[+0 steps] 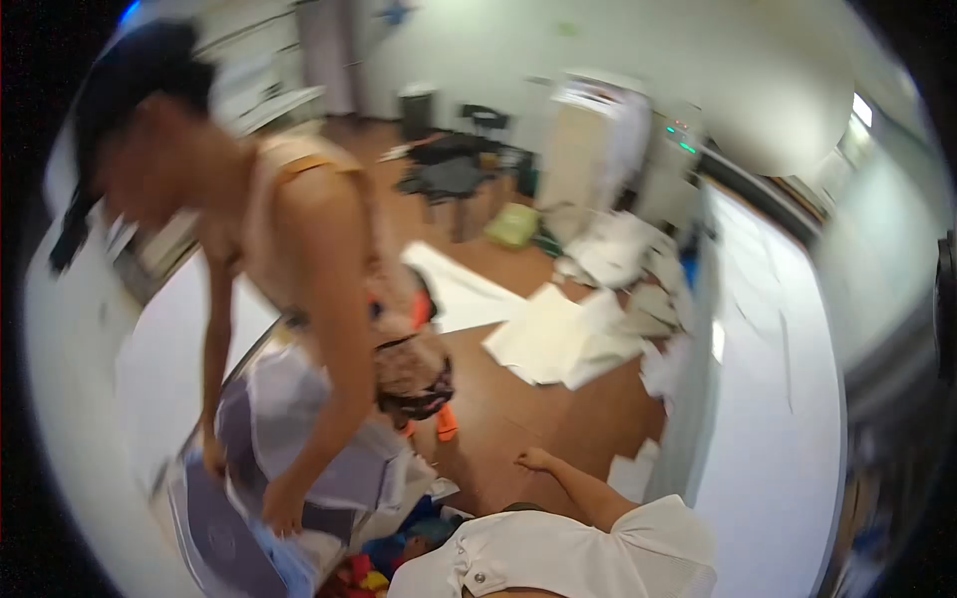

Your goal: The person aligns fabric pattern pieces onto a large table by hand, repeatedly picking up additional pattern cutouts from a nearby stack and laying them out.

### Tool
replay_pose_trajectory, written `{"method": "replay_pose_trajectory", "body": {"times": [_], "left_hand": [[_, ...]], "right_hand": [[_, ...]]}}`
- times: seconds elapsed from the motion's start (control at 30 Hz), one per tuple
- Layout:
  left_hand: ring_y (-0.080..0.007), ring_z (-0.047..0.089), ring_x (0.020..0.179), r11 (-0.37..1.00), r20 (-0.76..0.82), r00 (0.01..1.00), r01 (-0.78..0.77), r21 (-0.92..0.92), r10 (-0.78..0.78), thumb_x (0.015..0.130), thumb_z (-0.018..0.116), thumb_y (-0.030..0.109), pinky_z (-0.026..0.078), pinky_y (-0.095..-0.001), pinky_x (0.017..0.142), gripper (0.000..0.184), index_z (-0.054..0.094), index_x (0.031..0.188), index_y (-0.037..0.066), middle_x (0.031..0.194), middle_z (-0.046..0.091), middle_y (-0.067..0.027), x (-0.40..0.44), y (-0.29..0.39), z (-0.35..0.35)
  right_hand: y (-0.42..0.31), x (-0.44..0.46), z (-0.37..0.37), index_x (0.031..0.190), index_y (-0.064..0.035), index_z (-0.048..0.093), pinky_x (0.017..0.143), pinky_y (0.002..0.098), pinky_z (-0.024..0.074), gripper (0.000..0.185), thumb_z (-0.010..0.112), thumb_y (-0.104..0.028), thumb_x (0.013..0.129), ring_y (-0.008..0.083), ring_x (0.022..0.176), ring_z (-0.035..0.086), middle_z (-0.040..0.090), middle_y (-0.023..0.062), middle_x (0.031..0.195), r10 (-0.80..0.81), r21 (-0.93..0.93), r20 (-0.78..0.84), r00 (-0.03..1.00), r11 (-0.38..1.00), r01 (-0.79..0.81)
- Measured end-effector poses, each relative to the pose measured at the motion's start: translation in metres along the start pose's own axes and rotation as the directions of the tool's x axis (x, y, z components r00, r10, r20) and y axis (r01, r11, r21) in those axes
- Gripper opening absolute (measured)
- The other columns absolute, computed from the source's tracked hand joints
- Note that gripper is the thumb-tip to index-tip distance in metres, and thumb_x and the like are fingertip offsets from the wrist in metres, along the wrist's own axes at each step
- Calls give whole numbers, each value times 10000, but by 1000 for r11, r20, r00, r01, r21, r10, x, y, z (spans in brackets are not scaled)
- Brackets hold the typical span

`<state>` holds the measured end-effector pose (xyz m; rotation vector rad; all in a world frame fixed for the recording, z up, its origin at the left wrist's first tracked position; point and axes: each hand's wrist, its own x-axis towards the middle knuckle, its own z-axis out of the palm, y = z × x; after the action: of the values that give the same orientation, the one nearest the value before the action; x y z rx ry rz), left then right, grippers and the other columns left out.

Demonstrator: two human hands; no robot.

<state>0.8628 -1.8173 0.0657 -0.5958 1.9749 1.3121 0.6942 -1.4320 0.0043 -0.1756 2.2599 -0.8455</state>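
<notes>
The right hand is held out low over the floor, right of bottom centre, with the elbow bent; its fingers look loosely curled, but it's too blurry to tell how far open they are, and nothing can be made out in them; the left hand isn't shown, so its grip can't be told.

The grey and white cloth is at lower left, bunched up in big folds; it's being handled there by another person, by whom a deep lean is made, probably because the cloth sits low; that person's two hands are set apart on it, which likely lets the floppy layers be kept in check from two spots.

Just beside it, at the bottom edge, a coloured heap is partly hidden by the white shirt; farther up, pale sheets are spread flat and overlapping on the floor, maybe because they're too wide to be stood up; a long white surface runs down the right side.
</notes>
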Motion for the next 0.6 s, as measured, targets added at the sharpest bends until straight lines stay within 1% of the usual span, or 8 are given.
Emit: {"method": "replay_pose_trajectory", "body": {"times": [0.1,0.23,0.3,0.37,0.43,0.47,0.53,0.6], "left_hand": [[-128,531,657,983,88,994,51,177,-67,822,505,138,416,-217,569,207,521,1018,77,862,575,-63,21,41,15],[-131,533,660,932,181,979,23,362,-95,821,503,140,418,-220,574,209,524,1019,73,863,577,-66,34,70,58],[-133,534,661,904,256,962,-26,427,-93,821,502,141,419,-221,577,211,525,1019,71,863,577,-67,35,83,98],[-134,535,663,869,352,933,-115,481,-71,821,501,143,420,-223,579,212,526,1019,69,864,578,-69,38,93,142],[-136,535,664,831,458,888,-219,512,-49,821,500,144,421,-224,582,214,527,1019,68,864,579,-70,43,105,191],[-137,536,665,808,505,862,-268,524,-41,821,500,144,421,-225,583,215,528,1019,67,864,580,-71,45,114,215],[-138,537,666,766,596,802,-361,532,-35,821,499,146,422,-226,586,216,529,1020,65,865,580,-72,45,129,266],[-140,537,668,719,674,738,-446,534,-42,821,498,147,423,-228,588,218,531,1020,63,865,581,-74,41,145,314]], "right_hand": [[3,-96,-48,943,-13,616,596,284,477,373,515,-352,823,218,638,603,644,78,821,272,532,-140,952,832,-159],[89,-201,-6,944,-5,604,626,310,481,303,524,-266,812,238,703,613,640,108,842,525,700,-126,842,648,-299],[124,-258,28,1092,-16,512,726,369,462,392,525,-168,730,304,804,580,603,131,892,588,483,-629,508,808,-338],[127,-331,35,1152,-19,455,830,386,415,482,536,-176,703,333,898,532,550,152,999,375,283,-899,227,891,-354],[127,-393,37,1229,-16,397,974,454,284,576,538,-170,692,367,1149,383,417,172,1247,418,295,-902,112,783,-547],[122,-414,30,1229,-16,397,974,454,284,576,538,-170,692,367,1149,383,417,172,1247,434,315,-895,102,776,-546],[120,-457,20,1304,-12,315,1028,521,145,647,534,-232,736,382,1286,182,246,164,1391,512,391,-857,-51,583,-712],[135,-476,33,1314,-18,304,1032,522,129,657,530,-262,748,374,1296,157,220,159,1403,530,425,-844,-88,559,-712]]}}
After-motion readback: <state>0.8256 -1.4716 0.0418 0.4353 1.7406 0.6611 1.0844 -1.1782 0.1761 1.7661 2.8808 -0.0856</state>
